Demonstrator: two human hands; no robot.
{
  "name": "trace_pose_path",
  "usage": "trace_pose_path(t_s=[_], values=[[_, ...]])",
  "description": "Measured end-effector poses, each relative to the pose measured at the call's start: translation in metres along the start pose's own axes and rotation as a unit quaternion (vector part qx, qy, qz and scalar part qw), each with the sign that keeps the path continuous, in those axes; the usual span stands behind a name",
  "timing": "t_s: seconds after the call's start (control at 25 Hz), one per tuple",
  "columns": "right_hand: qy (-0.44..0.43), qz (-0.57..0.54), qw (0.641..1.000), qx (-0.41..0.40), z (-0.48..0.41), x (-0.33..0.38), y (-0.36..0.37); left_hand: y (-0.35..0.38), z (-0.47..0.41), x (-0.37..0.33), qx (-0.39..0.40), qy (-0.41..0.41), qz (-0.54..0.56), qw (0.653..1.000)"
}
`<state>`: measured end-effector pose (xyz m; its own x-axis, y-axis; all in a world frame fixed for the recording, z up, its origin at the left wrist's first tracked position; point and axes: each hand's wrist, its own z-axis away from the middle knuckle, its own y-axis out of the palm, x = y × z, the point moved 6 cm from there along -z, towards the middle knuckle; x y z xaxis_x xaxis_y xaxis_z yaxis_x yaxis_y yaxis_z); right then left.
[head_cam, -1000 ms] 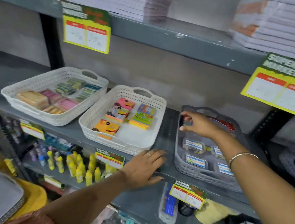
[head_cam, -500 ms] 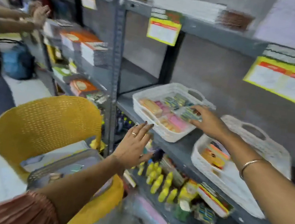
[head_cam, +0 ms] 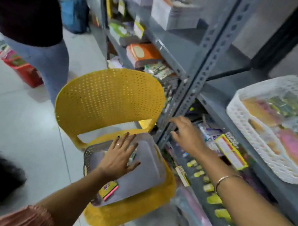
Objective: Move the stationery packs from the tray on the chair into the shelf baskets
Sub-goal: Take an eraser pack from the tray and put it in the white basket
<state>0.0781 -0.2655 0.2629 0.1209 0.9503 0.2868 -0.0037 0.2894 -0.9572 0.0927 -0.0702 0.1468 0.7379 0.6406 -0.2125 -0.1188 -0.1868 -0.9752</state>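
Fingers spread, her left hand (head_cam: 119, 156) hovers over the grey tray (head_cam: 147, 174) on the yellow chair (head_cam: 108, 95); right hand (head_cam: 189, 135) open, empty.

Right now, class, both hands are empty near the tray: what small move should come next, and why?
Probably lower the left hand onto the yellow pack in the tray and grip it: that hand hovers open above the tray, and the right hand is empty too.

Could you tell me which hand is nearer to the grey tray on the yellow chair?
Left. The left hand is spread directly over the tray; the right hand hovers beyond its far corner, near the shelf upright.
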Motion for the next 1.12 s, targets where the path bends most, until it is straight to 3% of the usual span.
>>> trace_pose_path(t_s=[0.2, 0.36, 0.6, 0.84, 1.0, 1.12], values=[[-0.04, 0.015, 0.989, 0.142, -0.037, 0.006, 0.141, 0.086, 0.048, 0.039, 0.073, -0.069, 0.023, 0.995], [-0.095, 0.093, 0.963, 0.234, -0.053, 0.009, 0.241, 0.157, 0.079, 0.036, 0.116, -0.081, 0.022, 0.99], [-0.205, 0.178, 0.919, 0.287, -0.071, 0.013, 0.344, 0.217, 0.1, 0.025, 0.132, -0.097, 0.029, 0.986], [-0.264, 0.24, 0.91, 0.21, -0.071, 0.009, 0.363, 0.221, 0.1, 0.027, 0.12, -0.104, 0.017, 0.987], [-0.181, 0.132, 0.938, 0.264, -0.065, -0.005, 0.345, 0.217, 0.099, 0.027, 0.132, -0.097, 0.017, 0.986], [-0.101, 0.069, 0.965, 0.232, -0.072, -0.014, 0.298, 0.202, 0.087, 0.034, 0.141, -0.086, 0.011, 0.986]])
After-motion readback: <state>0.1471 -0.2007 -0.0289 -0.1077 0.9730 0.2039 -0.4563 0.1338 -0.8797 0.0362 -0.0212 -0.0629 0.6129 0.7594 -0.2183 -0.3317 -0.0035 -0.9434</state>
